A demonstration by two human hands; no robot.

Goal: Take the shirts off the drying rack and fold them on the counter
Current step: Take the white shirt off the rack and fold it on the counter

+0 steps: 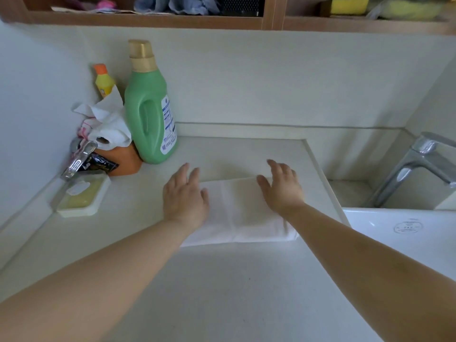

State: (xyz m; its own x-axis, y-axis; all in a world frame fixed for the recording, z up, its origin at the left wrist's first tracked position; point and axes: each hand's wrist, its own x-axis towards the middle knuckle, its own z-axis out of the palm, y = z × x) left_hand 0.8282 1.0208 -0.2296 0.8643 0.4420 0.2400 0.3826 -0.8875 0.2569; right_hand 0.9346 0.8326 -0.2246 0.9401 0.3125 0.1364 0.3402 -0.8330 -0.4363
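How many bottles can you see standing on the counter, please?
2. A large green bottle with a gold cap stands at the back left of the counter; a small yellow bottle with an orange cap stands behind it, partly hidden by crumpled paper. Others may be hidden.

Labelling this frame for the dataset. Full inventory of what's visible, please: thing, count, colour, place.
folded shirt: 1, white, flat on the counter under both hands
counter: 1, off-white, fills the foreground
detergent bottle: 1, green with gold cap, back left by the wall
small bottle: 1, yellow with orange cap, behind the detergent bottle
paper tissue: 1 crumpled bunch, white, left of the detergent bottle
soap dish: 1, white with yellowish contents, left counter edge
tap: 1, chrome, right, over the sink
sink: 1, white, right
shelf: 1, wood, top, holding cloths and sponges
left hand: 1, fingers straight, on the shirt's left end
right hand: 1, fingers straight, on the shirt's right part
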